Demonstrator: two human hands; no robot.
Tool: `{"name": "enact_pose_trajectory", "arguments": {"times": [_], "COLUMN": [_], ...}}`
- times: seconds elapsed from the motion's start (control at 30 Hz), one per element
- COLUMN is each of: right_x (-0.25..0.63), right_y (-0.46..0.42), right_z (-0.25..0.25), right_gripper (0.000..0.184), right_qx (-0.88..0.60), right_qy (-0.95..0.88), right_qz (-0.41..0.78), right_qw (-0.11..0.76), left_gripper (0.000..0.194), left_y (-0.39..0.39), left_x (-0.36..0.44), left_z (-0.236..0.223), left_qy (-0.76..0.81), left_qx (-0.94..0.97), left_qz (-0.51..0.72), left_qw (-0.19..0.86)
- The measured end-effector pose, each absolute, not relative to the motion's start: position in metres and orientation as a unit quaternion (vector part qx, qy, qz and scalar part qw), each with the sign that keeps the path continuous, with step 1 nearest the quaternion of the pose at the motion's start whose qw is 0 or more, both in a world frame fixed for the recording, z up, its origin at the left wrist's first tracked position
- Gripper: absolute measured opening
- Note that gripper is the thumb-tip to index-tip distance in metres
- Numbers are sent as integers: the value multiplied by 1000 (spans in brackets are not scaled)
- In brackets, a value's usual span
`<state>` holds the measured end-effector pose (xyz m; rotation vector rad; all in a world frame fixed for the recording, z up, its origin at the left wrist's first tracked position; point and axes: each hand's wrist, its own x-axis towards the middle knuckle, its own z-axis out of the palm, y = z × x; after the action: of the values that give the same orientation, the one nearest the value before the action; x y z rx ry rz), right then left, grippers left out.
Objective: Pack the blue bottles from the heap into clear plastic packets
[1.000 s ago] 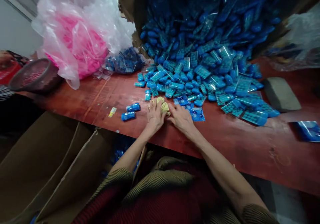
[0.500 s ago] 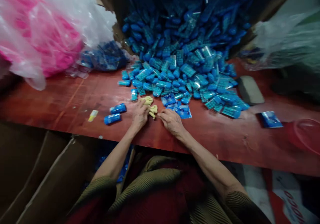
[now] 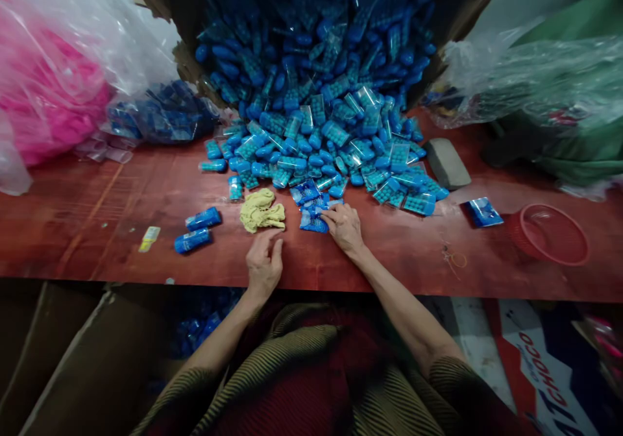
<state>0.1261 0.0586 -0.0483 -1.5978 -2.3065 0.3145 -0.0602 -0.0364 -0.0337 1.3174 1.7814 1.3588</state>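
Observation:
My left hand (image 3: 264, 264) rests low over the table's near side with its thumb and fingers apart and nothing in it. Just beyond its fingertips lies a crumpled pale yellow cloth (image 3: 260, 212). My right hand (image 3: 344, 230) has thumb and fingertips together at the edge of a small blue printed packet (image 3: 312, 222). Further blue packets (image 3: 304, 192) overlap behind that one. To the left of the cloth, two blue wrapped cylinders (image 3: 193, 240) lie on their sides.
A large heap of clear tubes with blue caps and blue balls (image 3: 292, 144) spills from a carton. Also on the red table (image 3: 389, 264) are a grey block (image 3: 446, 163), a lone blue packet (image 3: 483, 212), a red plastic basket (image 3: 549, 233) and plastic bags (image 3: 53, 85).
My left hand has let go of the yellow cloth and drawn back toward me. The cloth now lies spread on the table. My right hand has moved onto the blue packets. The camera view has shifted right.

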Motion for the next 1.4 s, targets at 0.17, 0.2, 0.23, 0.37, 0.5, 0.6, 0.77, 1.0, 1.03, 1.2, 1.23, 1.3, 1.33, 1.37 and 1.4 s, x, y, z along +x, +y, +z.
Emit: {"name": "enact_pose_trajectory", "arguments": {"times": [0.17,0.2,0.23,0.37,0.5,0.6,0.77,1.0,1.03,1.2,1.23,1.3,1.33,1.37,1.4], "right_x": [125,125,125,128,132,133,128,114,113,108,106,104,102,101,100], "right_y": [55,54,52,50,56,56,29,19,19,13,11,6,5,4,3], "right_z": [-42,-42,-43,-50,-55,-50,-29,-21,-22,-29,-30,-32,-32,-32,-32], "right_gripper": [26,26,26,22,24,28,28,37,33,22,22,22,22,23,23], "right_qx": [-559,-550,-543,-543,-524,-524,-471,-515,-512,-514,-524,-546,-556,-566,-573], "right_qy": [-812,-820,-825,-821,-826,-814,-794,-565,-534,-459,-464,-482,-493,-503,-512], "right_qz": [95,89,83,68,81,91,188,496,535,586,570,528,507,486,467], "right_qw": [137,134,134,163,192,236,335,412,409,425,431,436,436,436,438], "left_gripper": [23,24,23,18,17,24,24,25,27,32,32,31,31,30,28], "left_y": [-23,-19,-17,-17,-20,-18,-15,-16,-16,-15,-14,-12,-11,-9,-7], "left_x": [-24,-19,-16,-8,-3,0,-1,-7,-7,-2,-1,-1,-1,-1,0], "left_z": [-22,-21,-21,-25,-27,-23,-17,-22,-23,-22,-22,-23,-24,-24,-25], "left_qy": [613,609,607,600,593,600,584,527,523,525,524,528,532,537,541], "left_qx": [325,309,299,284,260,225,206,178,174,155,153,157,162,167,172], "left_qz": [524,528,532,533,536,543,555,564,566,577,578,571,565,560,557], "left_qw": [494,505,510,524,542,543,555,610,613,606,607,609,609,608,606]}}
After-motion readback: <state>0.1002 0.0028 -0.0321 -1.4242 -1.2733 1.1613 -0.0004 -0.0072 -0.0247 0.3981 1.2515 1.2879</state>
